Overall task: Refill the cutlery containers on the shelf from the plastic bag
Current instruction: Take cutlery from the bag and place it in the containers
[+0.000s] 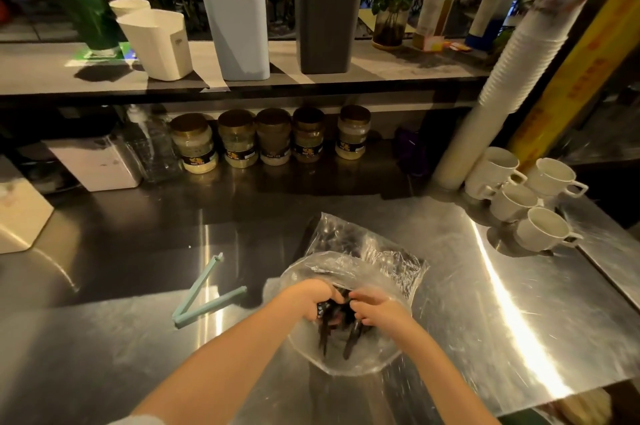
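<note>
The clear plastic bag [363, 251] lies crumpled on the steel counter [485, 286], its mouth open and black cutlery [332, 324] showing dark through it. The jars [273, 137] under the shelf [398, 68] wear dark labels, too blurred to read. Inside the bag's mouth the left hand [308, 296] and right hand [375, 308] curl round the cutlery, close together.

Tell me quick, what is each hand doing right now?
Left hand: gripping black cutlery inside the plastic bag.
Right hand: gripping black cutlery too.
</note>
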`<move>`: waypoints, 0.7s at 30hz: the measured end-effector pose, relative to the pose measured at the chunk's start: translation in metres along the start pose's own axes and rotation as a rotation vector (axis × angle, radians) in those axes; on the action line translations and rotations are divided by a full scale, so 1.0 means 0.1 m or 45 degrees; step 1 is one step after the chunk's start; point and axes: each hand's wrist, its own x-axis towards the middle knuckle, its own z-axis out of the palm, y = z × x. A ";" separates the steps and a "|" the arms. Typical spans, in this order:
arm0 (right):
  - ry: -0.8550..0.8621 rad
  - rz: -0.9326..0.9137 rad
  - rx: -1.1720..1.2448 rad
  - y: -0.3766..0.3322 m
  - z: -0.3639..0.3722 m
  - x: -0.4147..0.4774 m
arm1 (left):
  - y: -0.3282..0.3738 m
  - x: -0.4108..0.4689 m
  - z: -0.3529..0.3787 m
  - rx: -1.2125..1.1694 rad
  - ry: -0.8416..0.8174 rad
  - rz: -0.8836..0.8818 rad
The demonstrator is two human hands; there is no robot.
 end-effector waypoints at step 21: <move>-0.043 -0.064 0.724 -0.52 -0.07 -0.08 | -0.11 -0.76 -0.56 0.251 -0.353 -0.175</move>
